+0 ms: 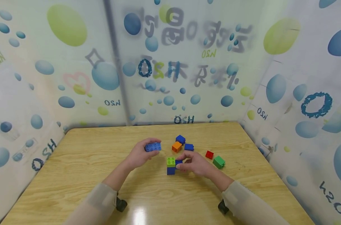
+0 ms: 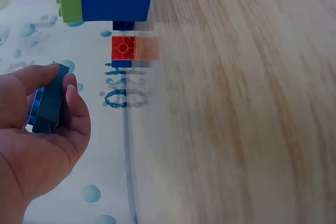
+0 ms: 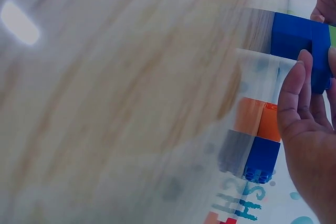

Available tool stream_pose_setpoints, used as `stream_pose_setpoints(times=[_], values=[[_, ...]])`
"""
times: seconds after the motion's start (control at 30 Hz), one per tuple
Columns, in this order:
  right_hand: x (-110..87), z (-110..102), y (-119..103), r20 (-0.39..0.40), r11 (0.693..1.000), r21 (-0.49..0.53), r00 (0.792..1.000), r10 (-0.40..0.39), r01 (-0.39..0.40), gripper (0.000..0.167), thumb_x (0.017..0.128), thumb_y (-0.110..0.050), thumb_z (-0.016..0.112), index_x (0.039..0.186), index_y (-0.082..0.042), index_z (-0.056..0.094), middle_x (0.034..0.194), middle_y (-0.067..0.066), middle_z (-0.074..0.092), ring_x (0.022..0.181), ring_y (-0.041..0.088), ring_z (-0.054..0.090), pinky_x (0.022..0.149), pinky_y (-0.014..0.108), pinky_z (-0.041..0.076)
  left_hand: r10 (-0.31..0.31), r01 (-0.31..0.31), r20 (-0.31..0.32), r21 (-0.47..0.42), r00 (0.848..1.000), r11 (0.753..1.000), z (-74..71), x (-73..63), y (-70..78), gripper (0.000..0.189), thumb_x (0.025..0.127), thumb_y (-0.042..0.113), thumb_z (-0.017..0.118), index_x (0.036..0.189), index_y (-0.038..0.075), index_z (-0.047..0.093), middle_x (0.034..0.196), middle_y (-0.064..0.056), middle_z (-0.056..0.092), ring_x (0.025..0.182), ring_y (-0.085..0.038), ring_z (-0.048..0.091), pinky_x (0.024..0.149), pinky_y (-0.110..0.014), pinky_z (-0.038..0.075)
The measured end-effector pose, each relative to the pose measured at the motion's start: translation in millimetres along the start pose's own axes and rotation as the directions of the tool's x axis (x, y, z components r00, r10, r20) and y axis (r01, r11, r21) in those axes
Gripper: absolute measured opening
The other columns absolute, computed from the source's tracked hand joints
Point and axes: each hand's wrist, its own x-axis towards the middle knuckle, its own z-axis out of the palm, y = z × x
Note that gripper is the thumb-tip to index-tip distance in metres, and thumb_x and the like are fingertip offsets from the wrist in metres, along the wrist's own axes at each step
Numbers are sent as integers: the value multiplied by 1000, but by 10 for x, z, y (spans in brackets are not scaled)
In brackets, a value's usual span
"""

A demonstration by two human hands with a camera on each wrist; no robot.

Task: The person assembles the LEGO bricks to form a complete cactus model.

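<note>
Well, oblong blue brick [image 1: 153,147] (studded top).

Desk [image 1: 89,156], one, light brown wood grain, glossy, bright reflection [image 1: 139,216] at near side; standing on it: one brick stack [image 1: 171,165], blue below, lime green on top; lying beyond: one orange brick [image 1: 176,147], between two blue bricks [image 1: 189,147]; rightward: one red brick [image 1: 209,154], one green brick [image 1: 219,162], near each other
</note>
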Motion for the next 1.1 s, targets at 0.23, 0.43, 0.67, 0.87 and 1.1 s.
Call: stream_pose_setpoints(times=[0.23,0.43,0.67,0.87,1.1], values=[[-13,0,-17,3,1000,2,1000,-5,5,26,103,-24,80,124,-11,72,124,9,70,96,23,75,88,35,65,11,-12,10,59,1000,998,39,-45,69,41,105,33,76,146,32,68,153,-9,63,125,-31,63,107,-48,57],[-18,1,-20,2,1000,2,1000,-1,1,27,103,-26,80,124,-12,71,125,9,70,97,23,75,89,36,66,45,-46,29,65,999,997,95,-91,156,40,105,35,76,144,31,70,152,-6,64,127,-30,63,113,-54,56],[-20,1,-28,5,1000,1,1000,-3,3,30,102,-25,81,126,-8,71,122,8,70,97,25,76,89,38,66,63,-69,86,65,994,996,178,-122,199,41,105,38,76,144,26,72,153,-4,65,120,-25,66,104,-45,62],[-28,-1,-29,12,1000,1,1000,-22,22,30,103,-25,80,126,-7,70,120,7,71,96,27,76,88,40,66,97,-107,144,60,985,992,240,-149,238,42,105,37,77,143,21,73,151,-7,67,112,-23,67,94,-37,62],[-21,-2,-19,13,999,-12,999,-29,29,25,103,-25,80,122,-13,71,120,7,71,95,27,76,88,39,66,81,-94,151,81,985,992,315,-153,209,44,104,40,77,144,22,73,146,-5,69,106,-22,65,87,-33,59]])
